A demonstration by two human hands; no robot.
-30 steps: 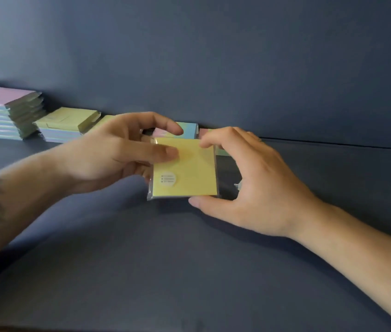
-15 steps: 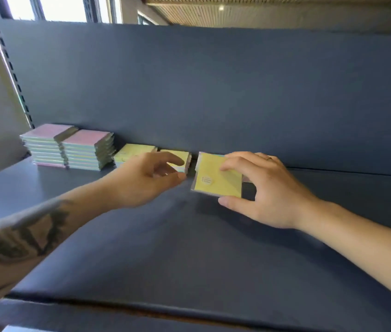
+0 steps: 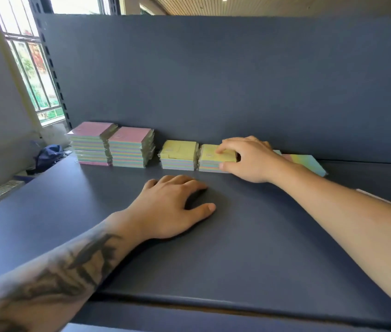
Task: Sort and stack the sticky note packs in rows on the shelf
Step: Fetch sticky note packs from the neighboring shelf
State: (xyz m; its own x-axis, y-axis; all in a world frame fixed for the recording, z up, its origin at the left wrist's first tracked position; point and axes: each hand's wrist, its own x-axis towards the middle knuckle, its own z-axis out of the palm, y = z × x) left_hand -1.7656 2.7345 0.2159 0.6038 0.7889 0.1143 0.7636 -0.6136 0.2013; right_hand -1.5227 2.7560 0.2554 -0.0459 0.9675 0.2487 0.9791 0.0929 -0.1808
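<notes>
Four stacks of sticky note packs stand in a row against the back panel (image 3: 213, 80) of the dark shelf (image 3: 249, 248). Two tall pink-topped stacks (image 3: 91, 143) (image 3: 131, 146) touch at the left; two lower yellow-topped stacks (image 3: 179, 155) (image 3: 210, 158) sit side by side further right. The right hand (image 3: 247, 159) grips the rightmost yellow stack, fingers on top and thumb at its front edge. More packs (image 3: 307, 162) lie behind that wrist. The left hand (image 3: 170, 207) rests palm-down on the shelf, holding nothing.

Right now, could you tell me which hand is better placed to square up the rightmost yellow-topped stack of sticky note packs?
Right hand: its fingers already grip the rightmost yellow-topped stack; left hand rests apart on the shelf.
</notes>
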